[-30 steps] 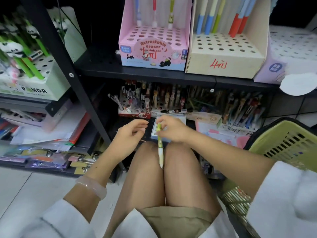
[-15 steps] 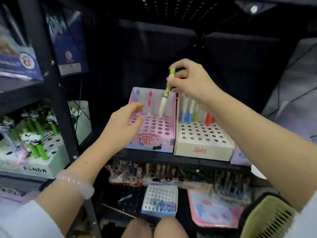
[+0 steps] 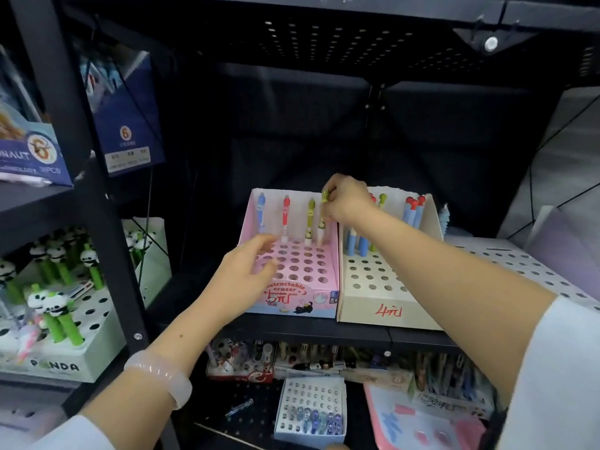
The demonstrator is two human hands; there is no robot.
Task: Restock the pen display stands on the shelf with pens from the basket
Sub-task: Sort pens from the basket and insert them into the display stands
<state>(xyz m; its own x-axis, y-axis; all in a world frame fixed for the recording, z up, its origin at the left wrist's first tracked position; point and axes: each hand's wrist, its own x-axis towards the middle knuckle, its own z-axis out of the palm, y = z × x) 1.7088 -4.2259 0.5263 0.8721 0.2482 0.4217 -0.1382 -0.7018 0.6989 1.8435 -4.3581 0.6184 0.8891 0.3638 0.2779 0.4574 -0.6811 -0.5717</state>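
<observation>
The right hand [image 3: 344, 199] pinches a green pen [image 3: 322, 219] into the back row of the pink stand [image 3: 293, 287] on the shelf [image 3: 292, 329], the left hand [image 3: 250, 271] resting loosely open on its many unfilled holes.

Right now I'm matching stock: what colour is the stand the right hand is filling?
Pink stand, seen in the head view.
</observation>
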